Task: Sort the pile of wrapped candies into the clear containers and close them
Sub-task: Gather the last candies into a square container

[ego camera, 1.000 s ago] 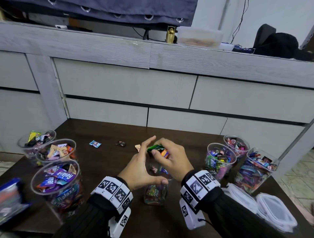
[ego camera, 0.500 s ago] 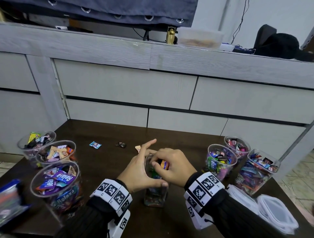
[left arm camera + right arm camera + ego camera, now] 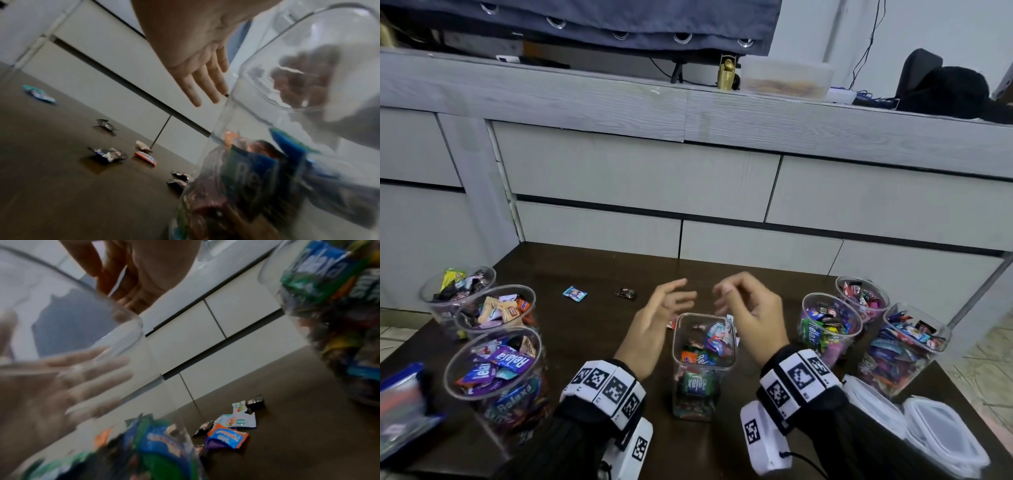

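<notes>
Nearest the person, two clear lids (image 3: 941, 435) lie stacked on the near right of the dark table (image 3: 592, 329), and a blue packet (image 3: 400, 407) sits at the near left edge, too blurred to read. Between the two wrists stands the square clear container (image 3: 703, 363), open-topped and partly filled with wrapped candies, a green "Relax" wrapper showing through its front wall.

The left hand (image 3: 654, 318) hovers just left of the container's rim with fingers straight and spread, holding nothing. The right hand (image 3: 753, 308) hangs just right of the rim, fingers loosely curled, and appears empty; in the left wrist view it shows only as a smear through the container's wall.

On the left, three round cups stand in a row going back: a near cup (image 3: 493, 373) of purple wrappers, a middle cup (image 3: 496, 308) of pale and orange ones, a far cup (image 3: 458, 287) of dark and yellow ones. On the right stand three more filled cups (image 3: 828, 325), close together.

Behind the container, partly hidden by it and the hands, a few loose candies (image 3: 228, 433) lie on the table. Farther back rest a blue candy (image 3: 575, 293) and a dark candy (image 3: 626, 293), apart from each other. Beyond the table rises a grey drawer unit (image 3: 640, 178).
</notes>
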`<state>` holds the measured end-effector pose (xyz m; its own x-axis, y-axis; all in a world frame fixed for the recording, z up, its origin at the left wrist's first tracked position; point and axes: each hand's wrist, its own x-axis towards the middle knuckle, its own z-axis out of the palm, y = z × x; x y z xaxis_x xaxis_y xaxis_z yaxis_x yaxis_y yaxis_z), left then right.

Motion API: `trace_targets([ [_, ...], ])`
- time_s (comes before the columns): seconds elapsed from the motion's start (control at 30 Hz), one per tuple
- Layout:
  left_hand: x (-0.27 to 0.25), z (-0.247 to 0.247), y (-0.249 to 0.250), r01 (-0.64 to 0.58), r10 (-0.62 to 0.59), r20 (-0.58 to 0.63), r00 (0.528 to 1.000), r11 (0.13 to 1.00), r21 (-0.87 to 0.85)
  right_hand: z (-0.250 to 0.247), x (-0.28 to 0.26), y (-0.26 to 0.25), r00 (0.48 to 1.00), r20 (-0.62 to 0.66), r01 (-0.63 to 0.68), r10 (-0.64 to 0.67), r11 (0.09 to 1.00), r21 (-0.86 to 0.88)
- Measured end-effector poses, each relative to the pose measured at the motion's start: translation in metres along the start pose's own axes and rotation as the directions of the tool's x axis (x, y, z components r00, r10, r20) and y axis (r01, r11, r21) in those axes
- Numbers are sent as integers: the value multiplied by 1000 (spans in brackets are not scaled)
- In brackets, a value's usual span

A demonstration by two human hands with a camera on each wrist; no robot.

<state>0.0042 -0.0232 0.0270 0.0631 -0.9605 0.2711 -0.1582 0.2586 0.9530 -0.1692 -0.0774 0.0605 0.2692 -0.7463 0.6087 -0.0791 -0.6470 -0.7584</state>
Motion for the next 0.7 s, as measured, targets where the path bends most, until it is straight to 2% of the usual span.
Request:
trace_targets([
  [0.07,8,-7,-8,88,-56,-196,979,983,160,-6,4,8,991,-124,-70,56,991,-115],
  [0.1,11,-12,-13,178,-102,-258,961,940,292,-9,6,14,985,-136,-129,101,968,-215],
  [0.13,15,-16,-19,277,-164,-278,946,855,438,-13,7,20,977,-117,-209,180,920,-331],
  [0.17,18,-19,-25,359,-253,-259,932,734,576,-15,8,27,954,-73,-293,292,848,-442],
  [0.2,20,-21,-30,408,-358,-224,906,603,686,-17,9,34,903,-17,-369,430,753,-544],
  [0.27,21,-20,-41,420,-524,-170,834,405,812,-16,7,48,741,70,-453,668,575,-681],
  [0.3,22,-20,-45,414,-566,-162,808,350,840,-14,6,54,671,84,-468,737,508,-723],
  [0.33,23,-20,-48,411,-581,-164,797,323,853,-11,6,60,624,85,-465,777,457,-758],
  [0.4,27,-19,-53,399,-570,-166,805,312,862,-4,6,73,589,99,-418,802,408,-812],
  [0.53,39,-13,-60,296,-537,-73,840,342,892,19,2,96,550,193,-303,813,410,-860],
  [0.63,49,-8,-63,184,-485,57,873,434,882,37,-2,113,533,311,-187,787,468,-864],
  [0.7,56,-12,-65,258,-399,-30,917,532,807,46,-1,121,531,398,-93,748,518,-850],
])
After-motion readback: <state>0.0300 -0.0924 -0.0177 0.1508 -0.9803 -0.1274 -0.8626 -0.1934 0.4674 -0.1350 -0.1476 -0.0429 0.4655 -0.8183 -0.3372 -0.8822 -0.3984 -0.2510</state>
